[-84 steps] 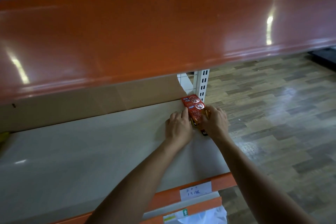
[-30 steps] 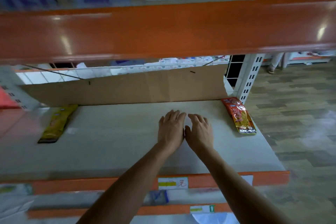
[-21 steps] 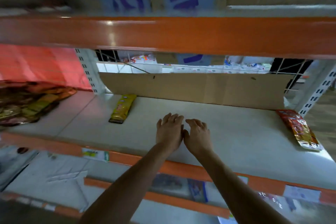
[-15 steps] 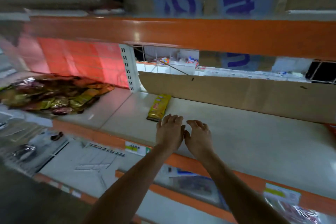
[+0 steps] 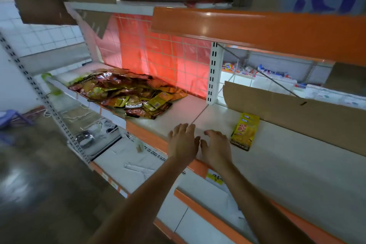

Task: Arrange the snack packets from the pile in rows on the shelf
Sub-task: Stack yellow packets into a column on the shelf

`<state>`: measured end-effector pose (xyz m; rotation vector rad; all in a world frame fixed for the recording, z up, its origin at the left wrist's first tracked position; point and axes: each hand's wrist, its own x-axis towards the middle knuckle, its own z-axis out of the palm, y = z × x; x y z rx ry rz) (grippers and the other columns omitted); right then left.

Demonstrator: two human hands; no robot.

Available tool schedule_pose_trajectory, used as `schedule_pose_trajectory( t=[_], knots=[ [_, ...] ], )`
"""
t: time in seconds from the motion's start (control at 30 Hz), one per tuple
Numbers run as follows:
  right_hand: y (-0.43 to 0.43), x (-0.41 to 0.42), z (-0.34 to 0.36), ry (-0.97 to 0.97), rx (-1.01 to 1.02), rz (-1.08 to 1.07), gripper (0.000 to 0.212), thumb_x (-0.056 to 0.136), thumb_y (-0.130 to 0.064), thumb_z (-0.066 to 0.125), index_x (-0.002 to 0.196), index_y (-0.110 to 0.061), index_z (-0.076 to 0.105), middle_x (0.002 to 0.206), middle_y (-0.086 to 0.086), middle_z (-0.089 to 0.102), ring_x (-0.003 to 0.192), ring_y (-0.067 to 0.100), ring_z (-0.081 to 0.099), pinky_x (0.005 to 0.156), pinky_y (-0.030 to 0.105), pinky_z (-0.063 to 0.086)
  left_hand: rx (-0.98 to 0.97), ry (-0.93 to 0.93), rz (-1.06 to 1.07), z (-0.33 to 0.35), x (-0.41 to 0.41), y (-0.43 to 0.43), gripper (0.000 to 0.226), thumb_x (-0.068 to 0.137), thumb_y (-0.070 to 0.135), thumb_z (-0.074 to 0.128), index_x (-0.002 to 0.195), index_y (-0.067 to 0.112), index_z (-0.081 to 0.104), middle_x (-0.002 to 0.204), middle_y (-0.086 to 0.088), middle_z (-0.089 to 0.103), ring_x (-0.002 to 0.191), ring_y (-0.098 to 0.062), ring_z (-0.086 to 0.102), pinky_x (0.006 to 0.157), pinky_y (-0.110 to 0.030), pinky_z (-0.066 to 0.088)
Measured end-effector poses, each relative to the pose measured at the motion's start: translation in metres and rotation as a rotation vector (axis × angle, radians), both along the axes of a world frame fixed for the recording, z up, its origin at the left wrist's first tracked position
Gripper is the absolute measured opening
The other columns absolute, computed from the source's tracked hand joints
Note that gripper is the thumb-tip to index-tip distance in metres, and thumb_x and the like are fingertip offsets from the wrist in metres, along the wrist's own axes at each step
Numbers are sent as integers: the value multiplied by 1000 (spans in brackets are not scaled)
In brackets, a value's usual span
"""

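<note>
Currently my left hand (image 5: pixel 183 144) and right hand (image 5: pixel 215 148) are hovering empty, fingers (image 5: pixel 181 129) loosely spread; pile (image 5: pixel 128 93) is lying at ten o'clock on the shelf (image 5: pixel 287 164). Risk: overfull grab sending slick packets sliding off.

The pile of snack packets (image 5: pixel 128 95) is shiny, crinkled foil-like plastic, as is the yellow packet (image 5: pixel 245 130). The shelf board (image 5: pixel 287 168) looks matt and smooth. The orange fascia (image 5: pixel 257 31) is glossy, and the cardboard sheet (image 5: pixel 297 111) is dull.

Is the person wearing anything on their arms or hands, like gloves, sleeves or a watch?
No. The left hand and right hand are bare, no gloves or rings visible, and both forearms are uncovered to the picture's edge: no sleeve, watch or bracelet.
</note>
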<state>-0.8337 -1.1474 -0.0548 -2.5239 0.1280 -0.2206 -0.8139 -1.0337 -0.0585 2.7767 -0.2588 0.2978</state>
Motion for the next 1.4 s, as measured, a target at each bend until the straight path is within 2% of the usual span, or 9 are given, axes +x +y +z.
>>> schedule_pose_trajectory(
  t=[0.33, 0.5, 0.67, 0.87, 1.0, 1.13, 1.2, 1.3, 1.4],
  knots=[
    [78, 128, 0, 10, 31, 109, 34, 94, -21, 53, 126, -13, 58, 130, 4, 56, 120, 23, 48, 99, 30, 37, 53, 53, 183, 1, 112, 82, 52, 97, 36, 47, 142, 15, 35, 145, -5, 40, 134, -25, 35, 107, -37, 31],
    [97, 169, -2, -11, -10, 139, 28, 85, -13, 53, 112, -11, 62, 115, 12, 62, 107, 34, 52, 85, 39, 42, 18, 66, 199, -4, 149, 99, 41, 95, 30, 48, 131, 11, 46, 137, -9, 47, 128, -28, 40, 101, -38, 36],
    [102, 202, 0, 59, 81, 38, 37, 92, -12, 46, 128, -15, 52, 116, 17, 54, 109, 36, 50, 88, 37, 41, -26, 54, 137, -6, 178, 103, 45, 97, 33, 43, 136, 11, 42, 139, -8, 46, 129, -28, 39, 105, -38, 36],
    [108, 230, 22, 159, 196, -79, 31, 101, -18, 40, 122, -1, 54, 125, 19, 57, 117, 31, 52, 85, 27, 34, 36, 112, 127, -7, 204, 110, 53, 93, 42, 47, 141, 25, 34, 137, -5, 44, 130, -28, 38, 101, -42, 36],
    [117, 260, 15, 255, 343, -313, 36, 96, -16, 45, 128, 2, 44, 126, 18, 56, 116, 34, 53, 80, 19, 44, 120, 81, 85, -8, 214, 121, 52, 94, 48, 43, 140, 23, 39, 134, -5, 49, 128, -26, 40, 98, -39, 38],
    [121, 272, 9, 314, 358, -472, 57, 88, -24, 58, 133, -2, 33, 130, 19, 54, 119, 38, 53, 96, 41, 44, 187, 87, 20, -7, 215, 128, 54, 93, 53, 43, 134, 18, 46, 133, -6, 52, 130, -27, 38, 100, -40, 37],
    [119, 274, 9, 306, 382, -502, 61, 85, -25, 62, 134, 0, 37, 130, 19, 55, 117, 38, 55, 96, 42, 47, 220, 73, -10, -5, 215, 130, 51, 94, 49, 37, 126, 13, 54, 123, -9, 59, 125, -31, 46, 95, -43, 41],
    [115, 272, 8, 281, 413, -515, 56, 84, -33, 65, 126, 0, 51, 127, 20, 57, 113, 38, 57, 89, 38, 50, 199, 33, -74, 1, 211, 132, 51, 87, 41, 27, 90, 9, 67, 78, -9, 69, 86, -33, 66, 63, -42, 52],
    [109, 266, 3, 264, 507, -532, 45, 80, -33, 70, 112, -3, 61, 115, 17, 64, 104, 33, 62, 72, 31, 51, 133, 12, -120, 10, 208, 136, 42, 90, 32, 26, 97, 9, 60, 86, -10, 68, 90, -33, 64, 68, -40, 51]
  ],
)
